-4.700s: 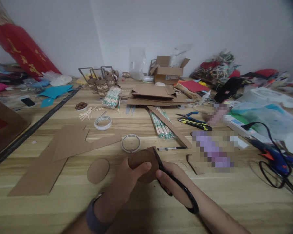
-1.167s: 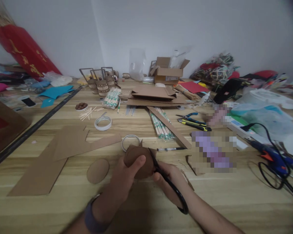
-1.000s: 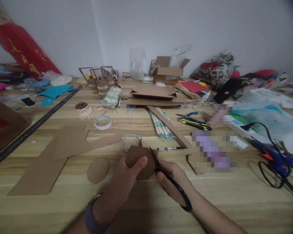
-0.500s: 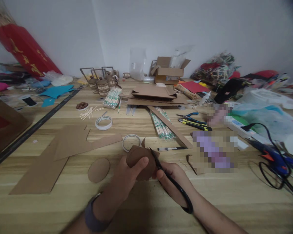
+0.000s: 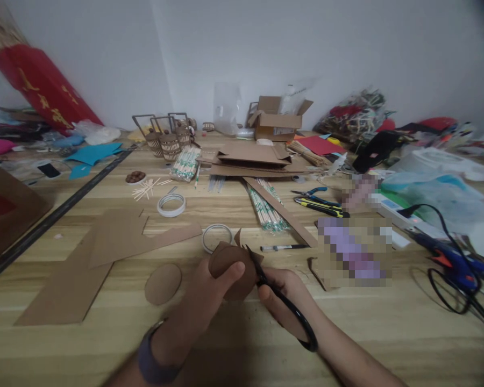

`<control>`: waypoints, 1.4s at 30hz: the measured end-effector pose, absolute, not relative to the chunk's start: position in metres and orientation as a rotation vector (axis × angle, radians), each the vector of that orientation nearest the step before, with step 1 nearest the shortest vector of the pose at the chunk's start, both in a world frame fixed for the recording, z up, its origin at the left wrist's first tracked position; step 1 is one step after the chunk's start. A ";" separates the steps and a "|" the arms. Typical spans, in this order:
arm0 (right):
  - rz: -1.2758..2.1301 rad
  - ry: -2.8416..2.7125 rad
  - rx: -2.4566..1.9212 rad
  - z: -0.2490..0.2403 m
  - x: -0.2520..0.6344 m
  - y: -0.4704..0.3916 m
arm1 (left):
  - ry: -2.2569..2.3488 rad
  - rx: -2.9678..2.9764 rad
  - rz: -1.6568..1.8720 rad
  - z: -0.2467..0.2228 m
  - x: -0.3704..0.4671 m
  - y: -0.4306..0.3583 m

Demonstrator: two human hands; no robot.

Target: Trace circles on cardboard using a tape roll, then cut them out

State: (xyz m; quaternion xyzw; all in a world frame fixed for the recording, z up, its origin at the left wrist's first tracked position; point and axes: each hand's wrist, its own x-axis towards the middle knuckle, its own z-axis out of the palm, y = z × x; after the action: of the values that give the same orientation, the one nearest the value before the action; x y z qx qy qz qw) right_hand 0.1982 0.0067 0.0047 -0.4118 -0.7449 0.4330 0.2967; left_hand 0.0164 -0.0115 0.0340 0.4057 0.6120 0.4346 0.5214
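My left hand [image 5: 210, 293] is closed on a roundish piece of brown cardboard [image 5: 236, 271], its thumb lying across the top face. Black-handled scissors [image 5: 286, 306] are gripped in my right hand [image 5: 292, 301], with fingers through the handle loops. Their blades meet the right edge of the cardboard piece, where a thin curled strip [image 5: 237, 236] sticks up. A cut cardboard disc [image 5: 163, 284] lies flat on the table to the left of my left hand. Just behind the held piece rests a roll of tape [image 5: 216, 237].
Cardboard sheets [image 5: 64, 285] lie at the left. A second tape roll [image 5: 171, 205], a pen [image 5: 284, 248], yellow-black cutters [image 5: 320, 207] and bundled sticks [image 5: 266, 209] lie farther back. A blue glue gun [image 5: 460, 269] with its cable is at the right. Small lidded buckets [image 5: 170, 145] stand behind.
The scissor blades have shifted very slightly at the cardboard's edge. Both hands keep nearly the same place and the same hold.
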 end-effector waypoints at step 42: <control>1.444 -1.966 -1.066 0.017 0.203 0.012 | 1.248 1.062 0.981 0.031 0.010 -0.008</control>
State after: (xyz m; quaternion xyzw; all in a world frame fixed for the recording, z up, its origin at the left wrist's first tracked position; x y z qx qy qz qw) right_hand 0.2031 0.0122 0.0167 -0.3888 -0.7174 0.5270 0.2376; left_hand 0.0101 -0.0082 0.0309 0.4538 0.5334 0.4191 0.5778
